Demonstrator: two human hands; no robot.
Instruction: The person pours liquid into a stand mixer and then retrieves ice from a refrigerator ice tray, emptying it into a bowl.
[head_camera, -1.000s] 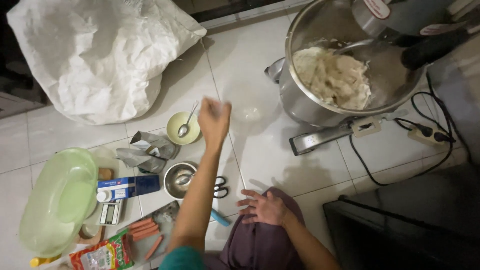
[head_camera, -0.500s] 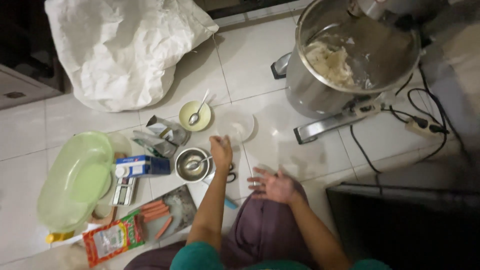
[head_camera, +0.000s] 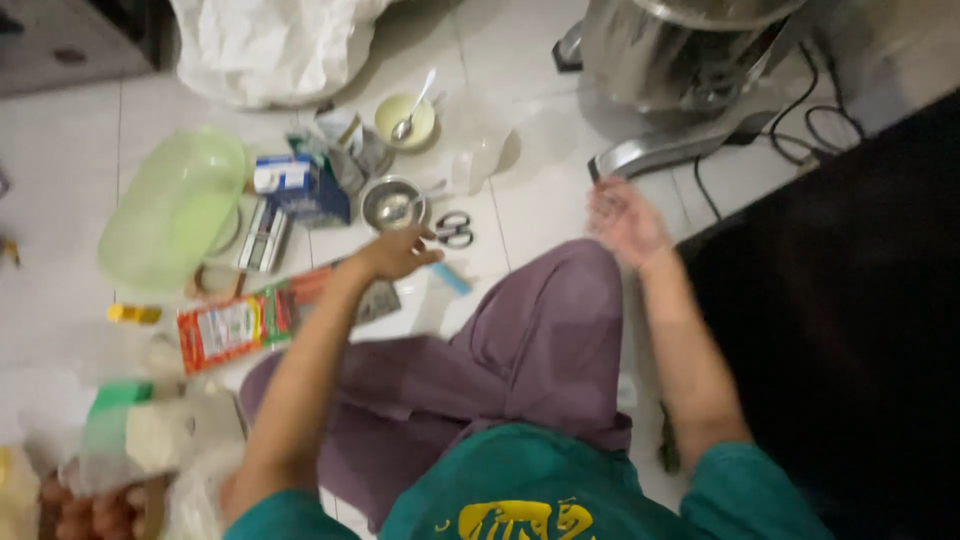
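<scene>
We sit on the tiled floor (head_camera: 70, 150), and we place everything against the small steel bowl (head_camera: 392, 203) in front of our knee. The biggest thing, the mixer (head_camera: 680, 60), stands well up and right of that bowl, its cables (head_camera: 820, 125) trailing further right. The white sack (head_camera: 270, 45) lies up and left of the bowl. The green tub (head_camera: 175, 205) sits to the bowl's left, well apart. The blue carton (head_camera: 300, 185) stands just left of the bowl, between it and the tub. The red packet (head_camera: 235, 325) lies below and left of the bowl. The yellow dish (head_camera: 405, 118), with 1 spoon (head_camera: 412, 108) in it, sits just above the bowl. The scissors (head_camera: 455, 230) lie just right of the bowl.

Our left hand (head_camera: 400, 250) hovers just below the bowl, fingers loosely curled and reaching toward the scissors, gripping nothing. Our right hand (head_camera: 625, 215) hangs well right of the bowl, above the knee, palm up, fingers spread and blurred, with nothing in it.
</scene>
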